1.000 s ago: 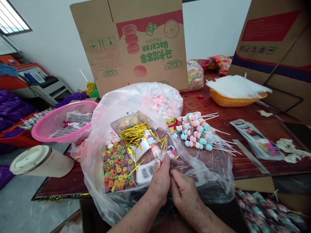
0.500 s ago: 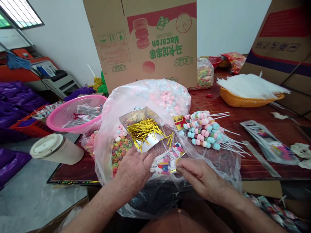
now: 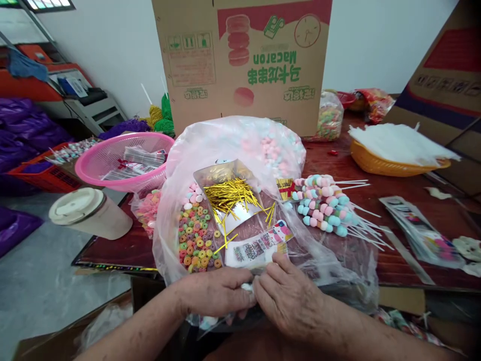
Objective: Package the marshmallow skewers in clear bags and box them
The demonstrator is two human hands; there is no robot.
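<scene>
My left hand [image 3: 218, 292] and my right hand [image 3: 289, 296] meet at the near edge of a large clear plastic bag [image 3: 330, 260]. Both are closed, pinching a small white piece between their fingertips; what it is I cannot make out. Just beyond my fingers lies a printed cellophane packet [image 3: 259, 245]. Past it are gold twist ties [image 3: 233, 196] on a shiny sheet and a heap of colourful ring candies [image 3: 195, 238]. Marshmallow skewers [image 3: 323, 205] lie to the right.
A Macaron cardboard box [image 3: 244, 60] stands behind. A pink basket [image 3: 112, 163] and a lidded cup [image 3: 88, 213] are at left. An orange basket of white sheets [image 3: 394, 150] and printed packets [image 3: 421, 230] are at right.
My left hand has come off the bag and joined the right at the near edge. The packet that both hands held now lies on the bag. The view shifted left.
</scene>
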